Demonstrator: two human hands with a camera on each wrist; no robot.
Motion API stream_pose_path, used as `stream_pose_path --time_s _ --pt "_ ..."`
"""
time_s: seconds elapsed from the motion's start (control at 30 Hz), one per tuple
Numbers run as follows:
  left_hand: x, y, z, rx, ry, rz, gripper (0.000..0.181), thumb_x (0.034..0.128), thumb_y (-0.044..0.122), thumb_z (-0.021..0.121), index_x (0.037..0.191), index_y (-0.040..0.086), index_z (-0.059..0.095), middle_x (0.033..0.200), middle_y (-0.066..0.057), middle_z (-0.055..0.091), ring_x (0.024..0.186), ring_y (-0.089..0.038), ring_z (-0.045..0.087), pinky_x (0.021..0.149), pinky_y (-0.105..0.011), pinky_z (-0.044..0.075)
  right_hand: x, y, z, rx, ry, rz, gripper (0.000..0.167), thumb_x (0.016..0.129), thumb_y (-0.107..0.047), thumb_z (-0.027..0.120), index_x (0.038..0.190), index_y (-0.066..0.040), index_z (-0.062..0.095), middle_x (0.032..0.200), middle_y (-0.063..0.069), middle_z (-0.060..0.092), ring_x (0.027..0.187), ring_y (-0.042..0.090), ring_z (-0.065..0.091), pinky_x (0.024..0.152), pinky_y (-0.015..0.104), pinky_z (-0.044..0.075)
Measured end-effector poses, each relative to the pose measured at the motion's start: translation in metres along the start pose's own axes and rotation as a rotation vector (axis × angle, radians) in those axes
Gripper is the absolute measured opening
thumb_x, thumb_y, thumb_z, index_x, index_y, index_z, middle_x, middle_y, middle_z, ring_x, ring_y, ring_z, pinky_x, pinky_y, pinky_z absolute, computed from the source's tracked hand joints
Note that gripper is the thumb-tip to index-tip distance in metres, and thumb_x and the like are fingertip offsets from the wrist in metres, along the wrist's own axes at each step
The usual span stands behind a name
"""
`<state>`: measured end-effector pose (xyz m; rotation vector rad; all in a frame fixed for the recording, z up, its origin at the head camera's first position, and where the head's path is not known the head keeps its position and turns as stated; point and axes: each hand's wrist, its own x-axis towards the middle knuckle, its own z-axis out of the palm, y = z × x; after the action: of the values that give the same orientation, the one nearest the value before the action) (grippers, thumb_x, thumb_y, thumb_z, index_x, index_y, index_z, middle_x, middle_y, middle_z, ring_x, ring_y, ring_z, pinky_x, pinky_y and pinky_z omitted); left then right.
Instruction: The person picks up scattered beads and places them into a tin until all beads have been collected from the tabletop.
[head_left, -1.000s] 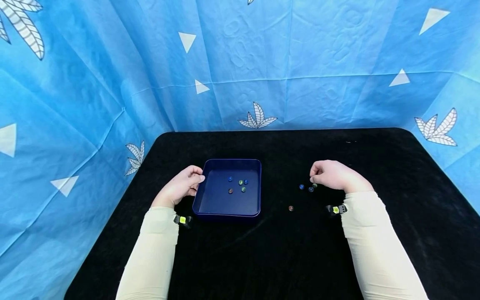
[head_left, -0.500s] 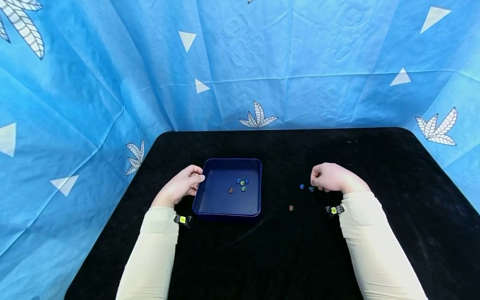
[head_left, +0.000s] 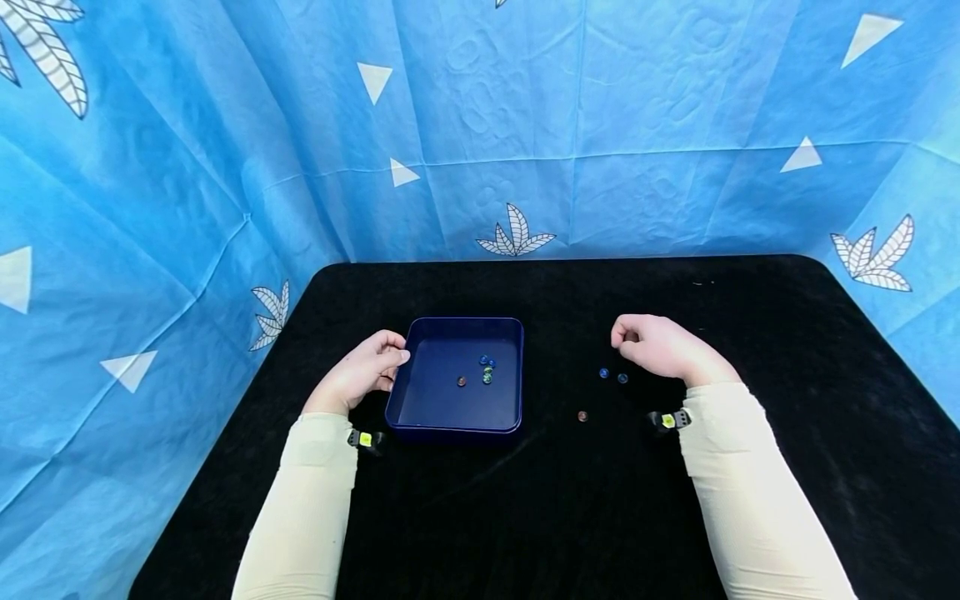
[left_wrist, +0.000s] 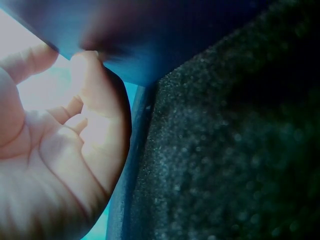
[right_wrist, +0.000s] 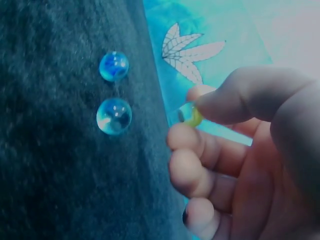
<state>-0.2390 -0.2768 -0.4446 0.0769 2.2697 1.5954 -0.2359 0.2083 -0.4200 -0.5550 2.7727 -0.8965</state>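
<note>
A square navy tray (head_left: 450, 417) sits left of the table's middle. Inside it are several glass marbles: two blue (head_left: 483, 360), two green (head_left: 487, 378) touching each other, and a brown one (head_left: 461, 382) apart. My left hand (head_left: 366, 371) holds the tray's left edge, thumb and fingers at the rim; the left wrist view shows a fingertip against the outer wall (left_wrist: 175, 40). Between thumb and index finger my right hand (head_left: 660, 346) pinches a clear marble with yellow (right_wrist: 192, 115), raised off the cloth. Below that hand lie two blue marbles (right_wrist: 114, 116), with a brown marble (head_left: 582, 416) nearer me.
Black cloth (head_left: 540, 517) covers the table. A blue patterned curtain (head_left: 637, 100) hangs behind it and along the left side. Each wrist carries a small black camera (head_left: 667, 421).
My right hand has picked up the green-yellow marble from beside the blue ones and lifted slightly away. Marbles in the tray have rolled closer together. My left hand stays at the tray.
</note>
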Motion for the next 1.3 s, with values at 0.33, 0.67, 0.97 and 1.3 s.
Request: stream_pose_path --time_s 0.33,0.67,0.97,1.3 --pt "-0.001 0.003 0.001 -0.021 -0.013 -0.014 0.035 0.1048 0.018 0.053 0.131 -0.002 0.042 0.102 -0.018 0.059 0.075 -0.021 0.059 0.066 -0.033 0.054 0.004 -0.008 0.009 0.037 0.021 -0.073 0.020 0.092 -0.001 0.052 0.099 -0.013 0.065 0.077 -0.003 0.057 0.071 0.018 0.053 0.073 0.039 0.043" --pt "-0.010 0.021 0.005 -0.023 -0.029 -0.014 0.031 0.1039 0.013 0.053 0.127 -0.005 0.042 0.101 -0.023 0.058 0.073 -0.021 0.060 0.066 -0.032 0.054 0.007 -0.031 0.013 0.156 0.020 -0.153 0.017 0.092 -0.005 0.058 0.100 -0.018 0.066 0.085 -0.001 0.062 0.075 0.018 0.057 0.070 0.036 0.048" --pt "-0.011 0.017 0.005 -0.018 -0.023 -0.026 0.031 0.1047 0.014 0.052 0.127 -0.005 0.042 0.103 -0.024 0.057 0.075 -0.022 0.059 0.066 -0.032 0.053 0.008 -0.053 0.019 0.208 -0.023 -0.164 0.021 0.092 -0.003 0.061 0.101 -0.021 0.064 0.090 0.000 0.063 0.076 0.019 0.058 0.064 0.036 0.050" --pt "0.000 0.002 0.001 -0.033 -0.015 0.014 0.030 0.1031 0.017 0.055 0.125 0.000 0.043 0.096 -0.014 0.059 0.072 -0.018 0.060 0.066 -0.033 0.054 0.009 -0.094 0.042 0.228 -0.047 -0.303 0.013 0.096 -0.010 0.064 0.106 -0.019 0.063 0.091 -0.005 0.065 0.081 0.016 0.060 0.073 0.037 0.051"
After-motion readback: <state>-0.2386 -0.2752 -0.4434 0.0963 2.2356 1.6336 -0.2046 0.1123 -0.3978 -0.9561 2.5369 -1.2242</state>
